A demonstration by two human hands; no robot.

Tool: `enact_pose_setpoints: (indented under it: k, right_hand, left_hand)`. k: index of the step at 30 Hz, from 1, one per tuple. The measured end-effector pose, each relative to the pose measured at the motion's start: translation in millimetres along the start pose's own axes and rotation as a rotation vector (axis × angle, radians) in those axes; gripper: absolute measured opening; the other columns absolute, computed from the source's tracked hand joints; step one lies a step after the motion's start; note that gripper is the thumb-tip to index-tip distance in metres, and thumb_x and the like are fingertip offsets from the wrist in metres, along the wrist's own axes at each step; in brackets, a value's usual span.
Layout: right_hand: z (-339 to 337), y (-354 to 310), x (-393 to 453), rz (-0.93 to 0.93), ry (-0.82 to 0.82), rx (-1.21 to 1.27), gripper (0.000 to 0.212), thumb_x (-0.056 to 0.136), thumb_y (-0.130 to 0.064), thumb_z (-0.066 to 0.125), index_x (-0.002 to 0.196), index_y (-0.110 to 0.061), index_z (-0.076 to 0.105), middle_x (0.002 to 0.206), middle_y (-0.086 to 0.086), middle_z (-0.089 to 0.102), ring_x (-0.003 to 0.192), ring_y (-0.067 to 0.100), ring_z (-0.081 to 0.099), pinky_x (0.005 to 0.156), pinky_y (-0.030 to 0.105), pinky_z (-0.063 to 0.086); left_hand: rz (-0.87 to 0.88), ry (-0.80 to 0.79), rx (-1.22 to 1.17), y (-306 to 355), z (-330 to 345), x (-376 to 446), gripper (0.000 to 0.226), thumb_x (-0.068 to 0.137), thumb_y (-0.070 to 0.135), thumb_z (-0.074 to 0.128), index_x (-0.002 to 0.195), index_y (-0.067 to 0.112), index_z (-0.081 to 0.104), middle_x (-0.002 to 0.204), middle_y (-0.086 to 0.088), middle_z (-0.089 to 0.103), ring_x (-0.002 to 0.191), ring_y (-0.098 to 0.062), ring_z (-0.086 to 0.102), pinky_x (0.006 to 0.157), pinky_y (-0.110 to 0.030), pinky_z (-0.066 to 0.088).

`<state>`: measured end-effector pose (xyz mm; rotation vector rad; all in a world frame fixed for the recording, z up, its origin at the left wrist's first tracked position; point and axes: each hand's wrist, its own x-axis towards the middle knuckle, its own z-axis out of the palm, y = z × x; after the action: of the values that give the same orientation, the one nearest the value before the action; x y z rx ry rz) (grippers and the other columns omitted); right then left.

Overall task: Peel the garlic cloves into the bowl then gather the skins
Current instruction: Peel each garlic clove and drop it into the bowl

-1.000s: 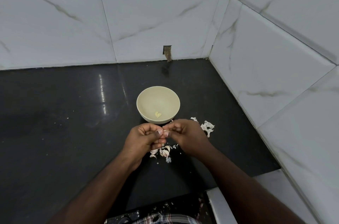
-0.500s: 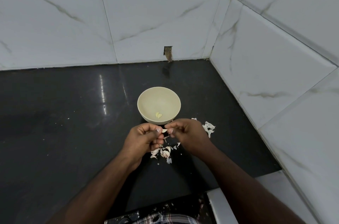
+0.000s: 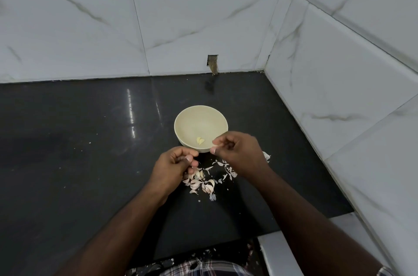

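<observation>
Head view: right hand (image 3: 239,151) pinches a skin scrap at the bowl (image 3: 187,117) rim, mid-frame. Left hand (image 3: 174,167) is curled, contents hidden; 2 peeled cloves (image 3: 200,140) sit inside.

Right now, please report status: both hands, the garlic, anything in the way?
Left hand grips a clove. Right hand pinches a skin strip. Round cream bowl holds two peeled cloves. Loose skins underneath, nothing blocking.

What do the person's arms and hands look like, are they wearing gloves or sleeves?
No gloves. The left hand and the right hand are bare, and both forearms are bare too, with no sleeves showing. A small band peeks in at the bottom right corner; what it is cannot be told.
</observation>
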<state>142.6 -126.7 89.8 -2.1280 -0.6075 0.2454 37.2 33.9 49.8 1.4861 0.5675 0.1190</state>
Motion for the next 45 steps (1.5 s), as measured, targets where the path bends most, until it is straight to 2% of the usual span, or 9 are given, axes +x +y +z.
enact_pose_setpoints:
  k: [4, 8, 14, 21, 27, 31, 36, 41, 45]
  right_hand:
    - [-2.1, -9.6, 19.1, -0.033, -0.037, -0.127, 0.02, 0.087, -0.022, 0.074, 0.107, -0.022, 0.076, 0.088, -0.017, 0.069, 0.077, -0.005, 0.06, 0.073, 0.008, 0.044]
    - [4.0, -12.9, 24.8, -0.083, -0.048, -0.182, 0.023, 0.09, -0.021, 0.07, 0.111, -0.026, 0.076, 0.115, -0.016, 0.071, 0.103, 0.001, 0.061, 0.091, 0.017, 0.043]
    - [14.1, 2.6, 2.1, 0.001, -0.056, -0.095, 0.01, 0.088, -0.026, 0.071, 0.095, -0.027, 0.077, 0.069, -0.008, 0.066, 0.064, 0.005, 0.059, 0.066, 0.022, 0.047]
    - [47.2, 24.7, -13.9, -0.012, -0.305, -0.299, 0.018, 0.088, -0.032, 0.069, 0.101, -0.022, 0.077, 0.09, -0.006, 0.072, 0.086, 0.004, 0.057, 0.076, 0.026, 0.044]
    - [59.9, 19.4, -6.0, 0.002, -0.329, -0.396, 0.016, 0.082, -0.031, 0.068, 0.092, -0.021, 0.075, 0.093, -0.001, 0.066, 0.088, 0.016, 0.062, 0.077, 0.032, 0.05]
    - [56.4, 18.7, -4.4, 0.06, -0.296, -0.305, 0.007, 0.074, -0.029, 0.068, 0.075, -0.023, 0.066, 0.071, -0.01, 0.063, 0.072, 0.007, 0.06, 0.066, 0.029, 0.05]
    - [44.1, 26.2, -5.2, 0.142, -0.279, -0.081, 0.012, 0.071, -0.02, 0.077, 0.078, -0.024, 0.068, 0.074, -0.009, 0.069, 0.064, 0.0, 0.06, 0.065, 0.022, 0.049]
    - [36.6, 37.6, -9.9, 0.18, -0.309, 0.292, 0.029, 0.072, -0.01, 0.086, 0.096, -0.022, 0.074, 0.081, 0.001, 0.073, 0.071, 0.006, 0.068, 0.07, 0.026, 0.057]
    - [34.4, 40.4, -15.1, 0.138, -0.282, 0.37, 0.024, 0.073, 0.0, 0.085, 0.088, -0.016, 0.074, 0.079, 0.002, 0.074, 0.071, 0.01, 0.068, 0.07, 0.029, 0.06]
  left_hand:
    - [0.036, 0.049, 0.189, -3.3, -11.9, 7.0, 0.038, 0.093, -0.011, 0.051, 0.097, 0.021, 0.072, 0.093, -0.001, 0.073, 0.069, -0.014, 0.064, 0.057, -0.018, 0.05]
    - [0.021, 0.012, 0.284, -10.1, -20.9, 11.3, 0.032, 0.09, -0.005, 0.061, 0.092, 0.025, 0.072, 0.086, 0.002, 0.073, 0.075, -0.014, 0.068, 0.064, -0.025, 0.05]
    - [0.015, -0.017, 0.479, -19.3, -25.4, 11.2, 0.023, 0.083, 0.01, 0.076, 0.087, 0.031, 0.07, 0.079, 0.015, 0.074, 0.073, -0.001, 0.067, 0.076, -0.027, 0.055]
    - [0.058, 0.01, 0.658, -15.6, -18.4, 6.2, 0.017, 0.079, 0.017, 0.078, 0.087, 0.03, 0.071, 0.08, 0.012, 0.071, 0.073, -0.001, 0.064, 0.072, -0.02, 0.048]
    - [0.047, 0.05, 0.639, -17.6, -13.6, 3.9, 0.012, 0.082, 0.018, 0.076, 0.088, 0.028, 0.074, 0.079, 0.014, 0.072, 0.076, -0.001, 0.067, 0.073, -0.022, 0.05]
    - [0.026, 0.069, 0.609, -20.0, -10.4, 2.2, 0.014, 0.082, 0.017, 0.076, 0.089, 0.028, 0.074, 0.08, 0.013, 0.072, 0.076, -0.001, 0.067, 0.072, -0.02, 0.051]
    - [0.005, 0.148, 0.479, -23.0, -6.2, -0.2, 0.013, 0.084, 0.018, 0.075, 0.085, 0.031, 0.075, 0.076, 0.019, 0.072, 0.071, 0.006, 0.065, 0.068, -0.013, 0.048]
    - [-0.001, 0.143, 0.279, -18.7, 4.2, -2.4, 0.006, 0.083, 0.022, 0.079, 0.08, 0.026, 0.076, 0.072, 0.001, 0.074, 0.064, -0.009, 0.066, 0.065, -0.032, 0.054]
    - [-0.08, 0.059, 0.058, -16.1, 18.4, -9.3, 0.004, 0.083, 0.006, 0.078, 0.085, 0.009, 0.076, 0.074, -0.017, 0.072, 0.062, -0.018, 0.061, 0.058, -0.028, 0.05]
